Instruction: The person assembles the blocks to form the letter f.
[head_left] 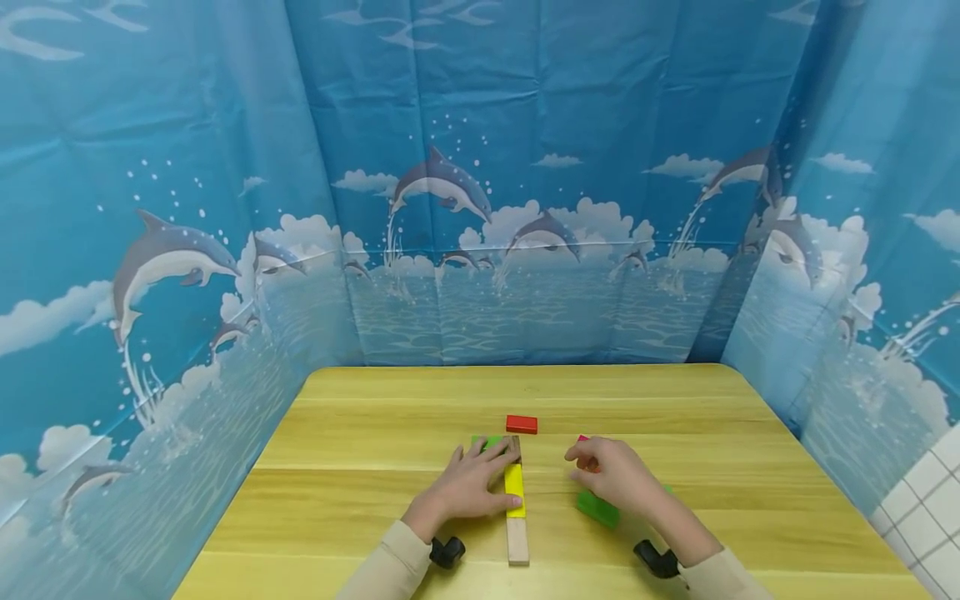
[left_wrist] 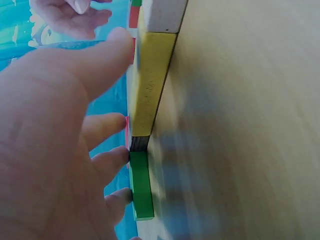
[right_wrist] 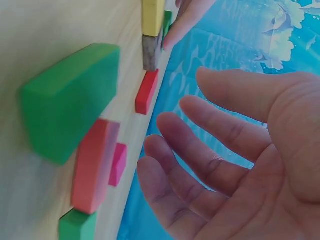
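Spanning my remote feed's foreground, the wood-grain surface [head_left: 360, 408] carried every block. I had the left hand [head_left: 467, 487] spread and the right hand [head_left: 624, 477] loosely curled, pinching nothing. The yellow block [head_left: 514, 482] lay partly beneath the left thumb, long axis running front to back; the green block [head_left: 598, 510] slanted beside the right, its nearer hand. The pale block [head_left: 517, 542] and dark block [right_wrist: 151, 51] met the yellow one's ends. No container showed.
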